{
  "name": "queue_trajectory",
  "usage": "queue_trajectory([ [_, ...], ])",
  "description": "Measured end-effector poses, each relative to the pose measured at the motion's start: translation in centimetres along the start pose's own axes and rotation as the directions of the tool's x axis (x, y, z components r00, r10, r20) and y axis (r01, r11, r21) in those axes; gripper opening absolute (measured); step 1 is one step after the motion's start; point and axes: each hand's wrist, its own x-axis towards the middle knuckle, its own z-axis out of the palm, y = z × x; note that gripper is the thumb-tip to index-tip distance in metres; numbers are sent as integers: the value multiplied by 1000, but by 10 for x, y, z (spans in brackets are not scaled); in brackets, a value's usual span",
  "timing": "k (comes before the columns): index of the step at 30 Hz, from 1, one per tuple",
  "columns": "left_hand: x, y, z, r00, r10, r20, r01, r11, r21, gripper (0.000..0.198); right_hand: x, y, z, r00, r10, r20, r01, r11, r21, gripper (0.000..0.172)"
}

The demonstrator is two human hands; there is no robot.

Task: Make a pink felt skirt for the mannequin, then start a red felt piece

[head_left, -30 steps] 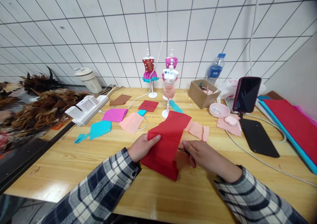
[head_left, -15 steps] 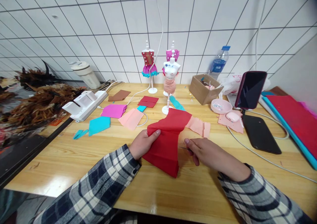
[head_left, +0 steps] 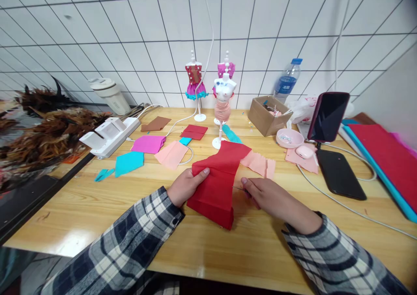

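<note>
My left hand point(head_left: 184, 185) is closed on the left side of a folded sheet of red crepe paper point(head_left: 216, 184), thumb on top. The sheet hangs over the table edge side, its far end reaching the mannequin's base. My right hand point(head_left: 263, 195) is closed around small scissors point(head_left: 240, 188). Their thin blades point left, with the tips at the sheet's right edge; most of the handles is hidden by my fingers. Just beyond the red sheet stands a small white mannequin point(head_left: 224, 91) with a peach wrap around its lower part.
Behind it are another dressed mannequin point(head_left: 194, 75), a cardboard box point(head_left: 267, 120) and a water bottle point(head_left: 288, 83). Peach paper point(head_left: 257, 162), cyan paper point(head_left: 129, 164) and magenta paper point(head_left: 148, 144) lie about. To the right are a pink bowl point(head_left: 289, 138) and a black phone point(head_left: 340, 174).
My right hand has moved slightly left, bringing the scissors' tips up to the red paper's right edge. My left hand keeps its hold. The whole view has shifted a little.
</note>
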Motion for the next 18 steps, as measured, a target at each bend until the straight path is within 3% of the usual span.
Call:
queue_trajectory([
  [7,0,-1,-1,1000,-15,-10,15,999,-34,46,2,2,2,999,32,-28,-33,999,-37,59],
  [18,-2,0,-2,997,28,71,-28,1000,5,51,5,-7,14,998,-45,-32,48,996,75,57],
])
